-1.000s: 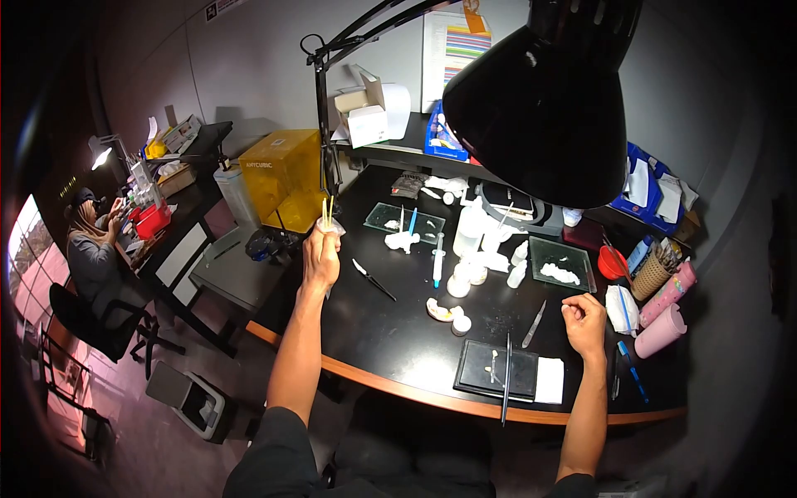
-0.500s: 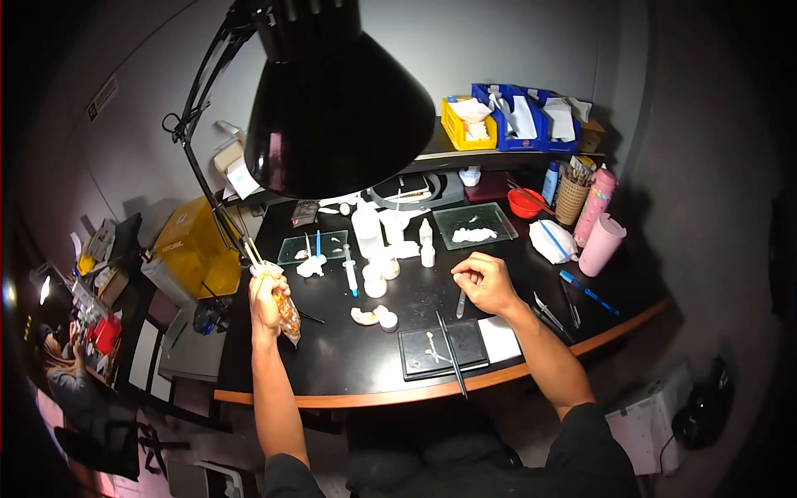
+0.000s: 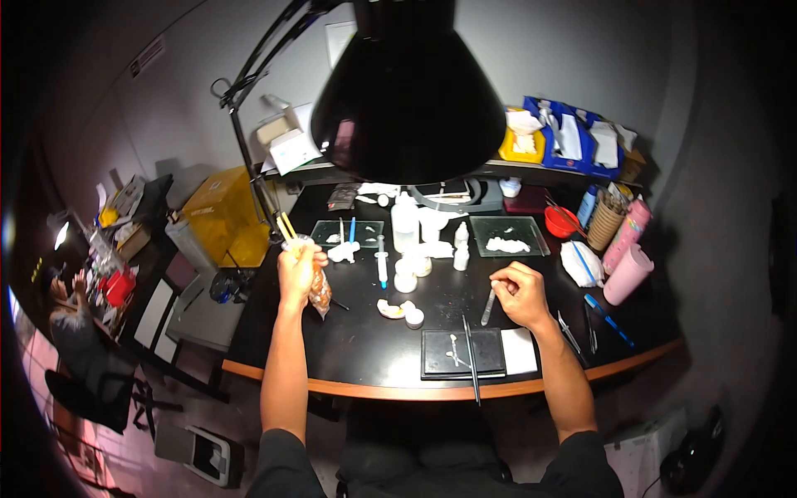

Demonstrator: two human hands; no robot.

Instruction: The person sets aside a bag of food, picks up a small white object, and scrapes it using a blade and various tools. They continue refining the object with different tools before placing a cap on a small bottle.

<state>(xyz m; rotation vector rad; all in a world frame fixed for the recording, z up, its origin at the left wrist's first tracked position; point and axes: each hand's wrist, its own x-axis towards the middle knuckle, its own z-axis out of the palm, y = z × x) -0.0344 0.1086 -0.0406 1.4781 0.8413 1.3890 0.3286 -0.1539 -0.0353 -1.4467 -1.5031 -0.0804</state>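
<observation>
My left hand (image 3: 300, 270) is wrapped round the top of a clear plastic bag (image 3: 320, 293) of orange-brown food, with two thin wooden sticks (image 3: 287, 226) poking up above the fist. My right hand (image 3: 520, 292) is curled over the right part of the desk, fingertips pinched; what they hold, if anything, is too small to make out. A metal spatula (image 3: 488, 308) lies just left of it. Below, a dark stick-like tool (image 3: 471, 357) rests across a black square block (image 3: 440, 354) bearing small pale pieces.
A black lamp (image 3: 407, 108) hangs over the desk. Around the middle stand white bottles (image 3: 406, 224), a syringe (image 3: 382, 261) and glass plates (image 3: 531, 228). Pink tumbler (image 3: 628, 275), red bowl (image 3: 561, 221) and blue bins (image 3: 573, 137) are right. Another person (image 3: 79, 332) sits far left.
The view has turned left, so the desk and lamp appear further right. My left hand still grips the bag; my right hand keeps its curled pose near the spatula.
</observation>
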